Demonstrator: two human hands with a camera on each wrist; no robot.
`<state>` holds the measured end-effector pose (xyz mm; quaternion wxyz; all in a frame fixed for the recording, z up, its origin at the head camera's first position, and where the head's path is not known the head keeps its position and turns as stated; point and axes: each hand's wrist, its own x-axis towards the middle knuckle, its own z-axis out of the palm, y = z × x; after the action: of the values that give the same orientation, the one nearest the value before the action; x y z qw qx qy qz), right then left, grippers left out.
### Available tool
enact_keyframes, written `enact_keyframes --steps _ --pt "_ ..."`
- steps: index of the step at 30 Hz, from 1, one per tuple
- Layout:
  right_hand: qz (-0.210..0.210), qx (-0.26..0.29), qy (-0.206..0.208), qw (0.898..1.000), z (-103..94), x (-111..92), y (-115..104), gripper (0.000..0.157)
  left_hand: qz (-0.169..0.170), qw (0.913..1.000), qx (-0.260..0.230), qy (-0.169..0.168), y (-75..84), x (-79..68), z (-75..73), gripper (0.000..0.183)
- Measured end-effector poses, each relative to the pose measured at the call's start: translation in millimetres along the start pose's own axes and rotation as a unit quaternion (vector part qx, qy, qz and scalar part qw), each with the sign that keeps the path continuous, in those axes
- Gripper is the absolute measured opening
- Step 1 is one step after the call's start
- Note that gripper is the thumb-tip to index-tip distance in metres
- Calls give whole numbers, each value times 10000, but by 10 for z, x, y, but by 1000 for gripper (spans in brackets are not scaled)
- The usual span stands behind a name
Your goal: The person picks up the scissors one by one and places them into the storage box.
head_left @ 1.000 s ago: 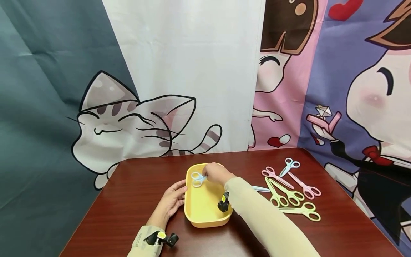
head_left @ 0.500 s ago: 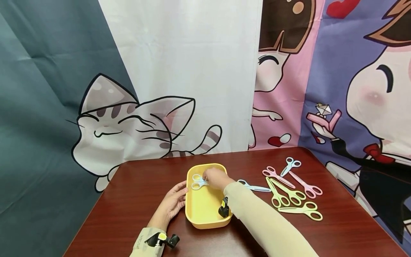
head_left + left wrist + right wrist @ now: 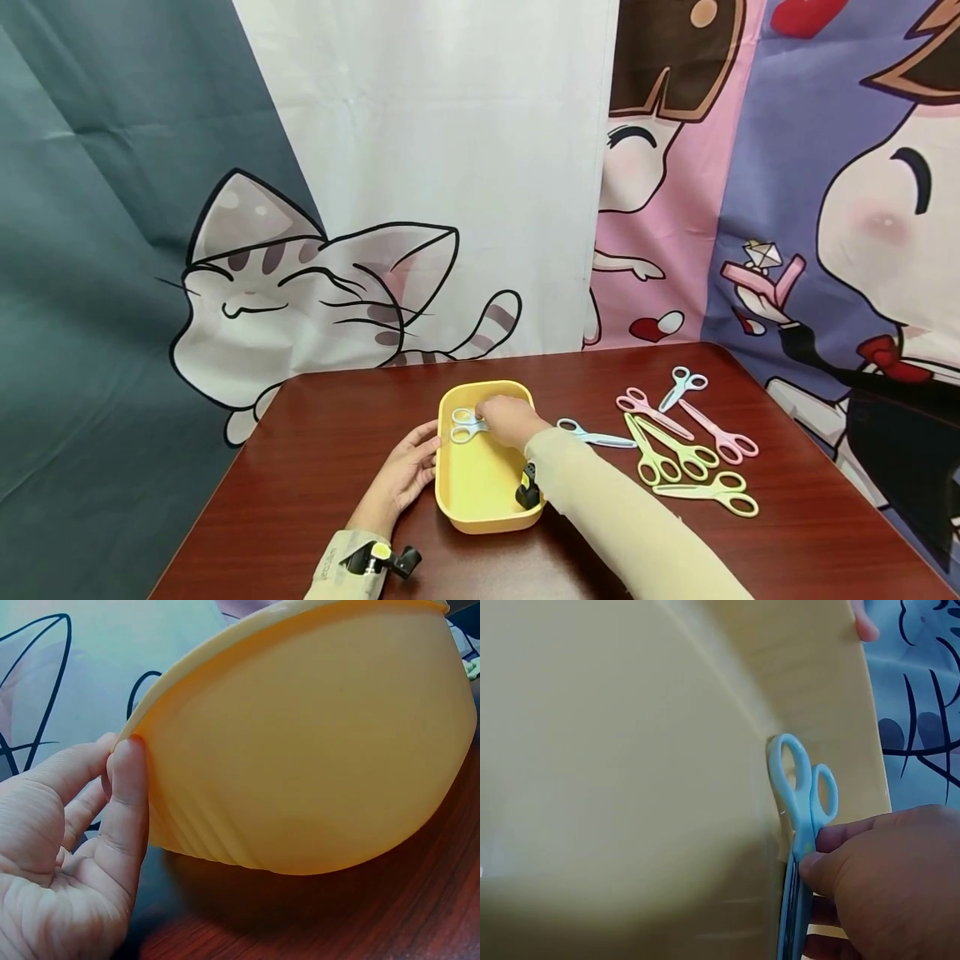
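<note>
A yellow plastic tray (image 3: 480, 504) stands on the table in front of me. My left hand (image 3: 407, 467) is at its left side, and in the left wrist view its extended fingers and thumb touch the outer wall near the rim. Reaching into the tray's far part, my right hand (image 3: 510, 419) pinches a pair of light-blue scissors (image 3: 465, 427). The right wrist view shows these scissors (image 3: 801, 795) closed, handle loops at the tray wall, thumb and fingers at the blade part. The hand hides part of the blades.
Right of the tray lie another pair of blue scissors (image 3: 600, 438), yellow-green scissors (image 3: 712, 492), pink scissors (image 3: 722, 433) and small light-blue scissors (image 3: 684, 385), some touching. A printed cloth (image 3: 480, 167) hangs behind the dark red table (image 3: 337, 417).
My right hand has lowered slightly towards me and to the right with the blue scissors, inside the tray. The loose blue scissors have come into fuller view behind the sleeve. My left hand has stayed put.
</note>
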<state>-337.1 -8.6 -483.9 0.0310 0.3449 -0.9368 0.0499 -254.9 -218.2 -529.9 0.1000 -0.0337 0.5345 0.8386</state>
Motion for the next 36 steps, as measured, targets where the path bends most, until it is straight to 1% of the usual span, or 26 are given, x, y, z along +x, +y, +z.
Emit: enact_keyframes --steps 6,15,22,24,26,29,31,33,36 --pt "-45 -310 -91 9995 -8 -23 -8 19 56 10000 12 -17 -6 0 5 51" --pt "-32 -407 -115 9991 -20 -17 -34 18 292 9996 4 -7 -17 -7 -7 51" --pt "92 -421 -329 9985 -30 -10 -41 14 231 9997 5 -6 -26 -5 -7 50" --pt "100 -421 -244 9988 -41 -2 -30 14 253 9997 7 -26 -23 3 -9 49" --pt "101 -333 -107 9993 -55 8 -20 15 293 9995 25 -70 -17 11 -10 50" --pt "51 68 36 10000 -88 20 -20 19 285 9995 24 -126 -15 16 -12 51" --pt "-22 465 5 9989 -115 27 -19 21 227 9996 -12 -147 -17 12 -13 51" --pt "-74 922 -76 9957 -158 33 -18 21 168 9997 -55 -147 -19 6 -12 50" --pt "-136 1381 -76 9903 -247 45 22 21 135 9997 -127 -181 -19 -2 -13 49"
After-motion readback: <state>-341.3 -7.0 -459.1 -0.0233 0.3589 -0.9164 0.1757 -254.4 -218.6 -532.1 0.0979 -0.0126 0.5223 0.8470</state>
